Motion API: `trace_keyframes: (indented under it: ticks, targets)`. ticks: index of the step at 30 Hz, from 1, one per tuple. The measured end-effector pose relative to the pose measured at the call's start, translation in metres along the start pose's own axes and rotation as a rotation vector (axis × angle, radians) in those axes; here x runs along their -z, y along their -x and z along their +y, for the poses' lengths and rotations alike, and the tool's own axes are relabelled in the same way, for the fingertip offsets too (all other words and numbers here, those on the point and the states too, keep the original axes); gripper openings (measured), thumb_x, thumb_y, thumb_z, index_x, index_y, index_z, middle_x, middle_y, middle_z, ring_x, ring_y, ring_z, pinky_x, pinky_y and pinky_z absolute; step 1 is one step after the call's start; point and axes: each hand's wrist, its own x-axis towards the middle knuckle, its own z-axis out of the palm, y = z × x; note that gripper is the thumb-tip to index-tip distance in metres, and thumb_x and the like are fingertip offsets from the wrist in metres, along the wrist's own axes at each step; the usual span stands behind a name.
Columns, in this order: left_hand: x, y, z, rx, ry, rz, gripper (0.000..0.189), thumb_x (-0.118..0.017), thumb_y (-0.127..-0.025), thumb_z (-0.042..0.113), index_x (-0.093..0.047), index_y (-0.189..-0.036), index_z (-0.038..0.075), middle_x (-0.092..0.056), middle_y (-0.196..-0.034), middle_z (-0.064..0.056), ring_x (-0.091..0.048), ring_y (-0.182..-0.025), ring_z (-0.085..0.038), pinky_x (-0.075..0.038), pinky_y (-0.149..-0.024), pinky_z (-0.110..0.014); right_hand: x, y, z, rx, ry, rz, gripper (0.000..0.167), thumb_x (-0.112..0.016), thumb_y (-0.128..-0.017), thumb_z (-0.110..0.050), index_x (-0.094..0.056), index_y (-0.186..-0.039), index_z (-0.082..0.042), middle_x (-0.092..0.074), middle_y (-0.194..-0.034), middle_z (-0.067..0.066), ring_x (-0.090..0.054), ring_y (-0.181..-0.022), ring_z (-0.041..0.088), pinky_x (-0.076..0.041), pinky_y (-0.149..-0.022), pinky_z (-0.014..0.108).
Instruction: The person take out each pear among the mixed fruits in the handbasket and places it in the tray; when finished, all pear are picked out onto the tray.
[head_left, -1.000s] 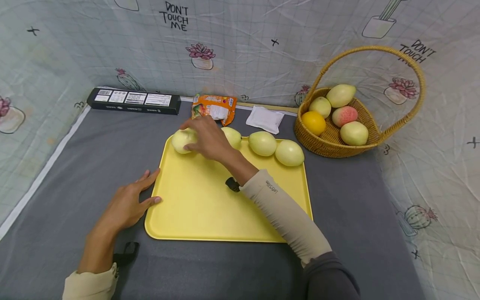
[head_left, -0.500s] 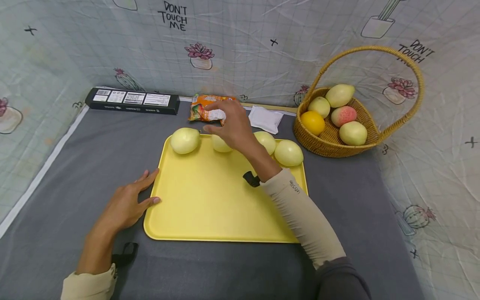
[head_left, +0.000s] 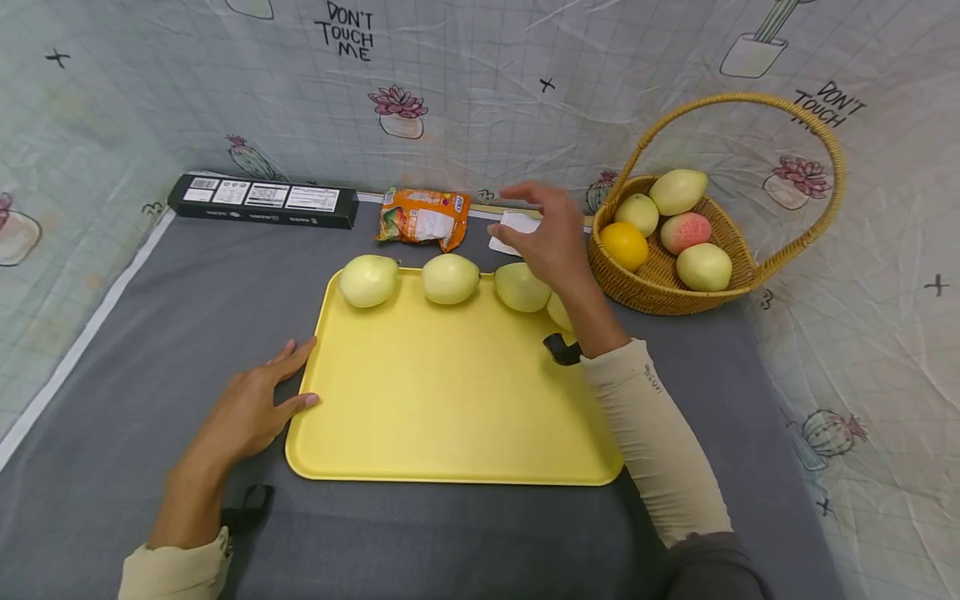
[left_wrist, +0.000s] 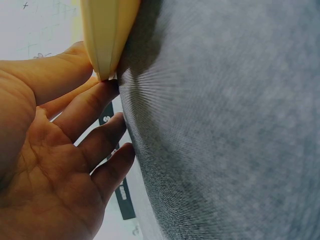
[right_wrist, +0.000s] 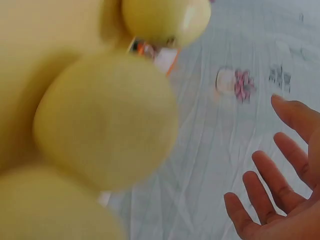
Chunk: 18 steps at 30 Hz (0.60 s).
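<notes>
A yellow tray (head_left: 450,392) lies on the grey cloth. Along its back edge sit several pale yellow-green, rounded fruits in a row, among them a leftmost fruit (head_left: 368,281) and a middle fruit (head_left: 451,278). My left hand (head_left: 251,408) touches the tray's left edge with thumb and fingertips, its fingers fairly straight. Raised near the tray's back right corner, my right hand (head_left: 555,242) holds nothing, fingers spread apart from the thumb. It partly hides the rightmost fruit (head_left: 558,313). The right wrist view shows a blurred fruit (right_wrist: 107,120) beside the empty fingers.
A wicker basket (head_left: 652,296) with a tall handle stands at the back right, holding an orange, a pinkish peach and several pale fruits. Along the back lie a black box (head_left: 262,202), an orange snack packet (head_left: 425,218) and a white packet (head_left: 517,222), half covered by the hand.
My right hand has let go of the leftmost fruit and moved right, over the row to the back right corner. The left hand stays at the tray's edge.
</notes>
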Motion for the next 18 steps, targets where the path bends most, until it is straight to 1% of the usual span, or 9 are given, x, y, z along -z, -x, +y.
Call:
trace_keyframes:
  ticks: [3,6,11,14,18]
  targets:
    - [0.0,0.0,0.0,0.006,-0.006,-0.006,0.09,-0.079,-0.098,0.022,-0.026,-0.17,0.019,-0.029,-0.168,-0.034,-0.034,-0.149,-0.062,-0.034,-0.114,-0.078,0.015,0.002,0.013,-0.027,-0.006,0.033,0.046,-0.091,-0.088,-0.025,-0.076,-0.13,-0.017,-0.073,-0.136,0.003,-0.062,-0.132,0.028,-0.049,-0.115,0.048]
    - [0.0,0.0,0.0,0.012,-0.006,-0.009,0.09,-0.078,-0.098,0.024,-0.025,-0.171,0.02,-0.028,-0.168,-0.033,-0.033,-0.149,-0.063,-0.033,-0.114,-0.078,0.029,0.006,0.026,-0.052,-0.002,0.074,0.045,-0.091,-0.087,-0.023,-0.077,-0.13,-0.015,-0.073,-0.135,0.005,-0.061,-0.131,0.029,-0.049,-0.113,0.049]
    - [0.001,0.0,0.0,0.007,0.003,-0.009,0.089,-0.078,-0.098,0.023,-0.025,-0.171,0.019,-0.028,-0.168,-0.033,-0.033,-0.149,-0.063,-0.033,-0.114,-0.078,0.056,0.013,0.053,-0.084,0.001,0.153,0.045,-0.091,-0.086,-0.02,-0.077,-0.128,-0.011,-0.071,-0.134,0.012,-0.061,-0.125,0.035,-0.048,-0.107,0.052]
    - [0.001,0.0,-0.001,0.008,0.008,-0.012,0.09,-0.078,-0.098,0.022,-0.025,-0.171,0.019,-0.027,-0.169,-0.033,-0.032,-0.15,-0.063,-0.032,-0.114,-0.079,0.072,0.019,0.067,-0.127,0.015,0.18,0.045,-0.091,-0.087,-0.019,-0.077,-0.128,-0.009,-0.07,-0.135,0.014,-0.06,-0.128,0.035,-0.048,-0.11,0.054]
    - [0.001,0.0,-0.001,0.01,0.009,-0.014,0.09,-0.078,-0.098,0.022,-0.025,-0.171,0.019,-0.027,-0.168,-0.034,-0.032,-0.15,-0.063,-0.032,-0.114,-0.079,0.092,0.028,0.085,-0.196,0.06,0.192,0.046,-0.089,-0.089,-0.02,-0.074,-0.131,-0.009,-0.068,-0.136,0.016,-0.057,-0.13,0.035,-0.047,-0.111,0.055]
